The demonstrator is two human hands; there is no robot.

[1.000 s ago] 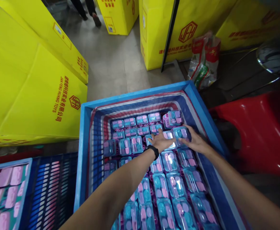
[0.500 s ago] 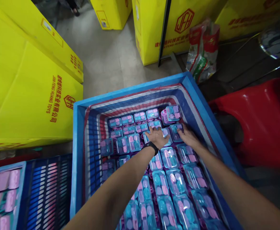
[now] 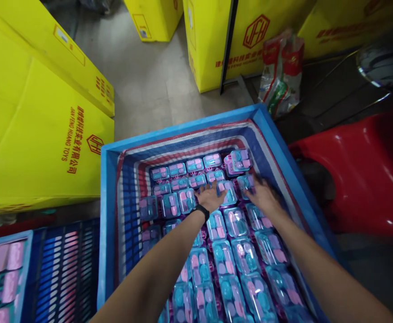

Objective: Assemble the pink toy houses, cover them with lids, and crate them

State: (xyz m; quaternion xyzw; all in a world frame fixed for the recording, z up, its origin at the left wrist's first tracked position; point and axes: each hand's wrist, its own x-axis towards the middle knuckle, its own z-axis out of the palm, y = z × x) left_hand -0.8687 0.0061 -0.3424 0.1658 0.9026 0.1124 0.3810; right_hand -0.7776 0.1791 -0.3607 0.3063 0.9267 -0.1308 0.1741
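Observation:
Rows of small clear-lidded plastic cases (image 3: 236,221), with pink, lilac and teal pieces inside, lie in a blue crate (image 3: 179,133). My left hand (image 3: 210,197), wearing a dark wristband, is spread palm down over a middle row. Its thumb touches the edge of a clear case (image 3: 228,194) on its right. Beside the crate's right wall, my right hand (image 3: 262,195) rests against another case (image 3: 245,183), thumb apart from the fingers. Some of its fingertips are hidden at that case's far side. Two cases (image 3: 240,159) sit stacked in the far right corner.
Striped red, white and blue cloth (image 3: 192,148) lines the crate. Large yellow cartons (image 3: 41,125) stand left and behind. A red plastic stool (image 3: 361,166) is close on the right, with a printed bag (image 3: 280,76) behind. Another basket (image 3: 29,269) holds pink parts at lower left.
My left hand has slid a little left, uncovering more of the case by its thumb. My right hand stays by the same case. The whole view has shifted slightly.

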